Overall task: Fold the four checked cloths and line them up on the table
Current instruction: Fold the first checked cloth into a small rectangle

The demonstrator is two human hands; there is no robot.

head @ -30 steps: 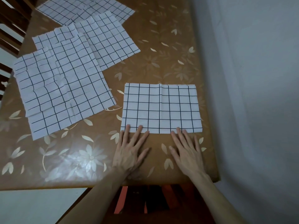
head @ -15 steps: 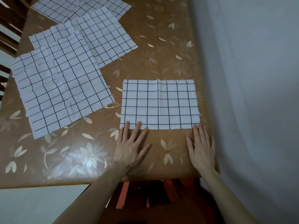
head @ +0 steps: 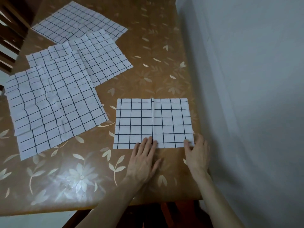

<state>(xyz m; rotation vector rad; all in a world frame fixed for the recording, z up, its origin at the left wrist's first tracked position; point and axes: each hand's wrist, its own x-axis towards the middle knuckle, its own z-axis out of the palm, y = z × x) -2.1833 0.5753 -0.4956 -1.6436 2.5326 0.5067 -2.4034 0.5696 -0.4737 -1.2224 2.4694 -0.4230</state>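
The folded checked cloth (head: 153, 123) lies flat on the tabletop (head: 148, 76) just ahead of both hands, long axis running left to right, with the flat left hand (head: 144, 160) touching its near edge with straight fingertips and the right hand (head: 196, 155) resting its thumb on the near right corner, grip unclear.

No readable text, label, brand, number or sign appears on anything in view.

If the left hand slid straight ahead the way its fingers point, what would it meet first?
The left hand has its fingertips on the near edge of the folded cloth, so it would ride over that cloth first. Beyond its far edge, the table looks free as far as the view shows.
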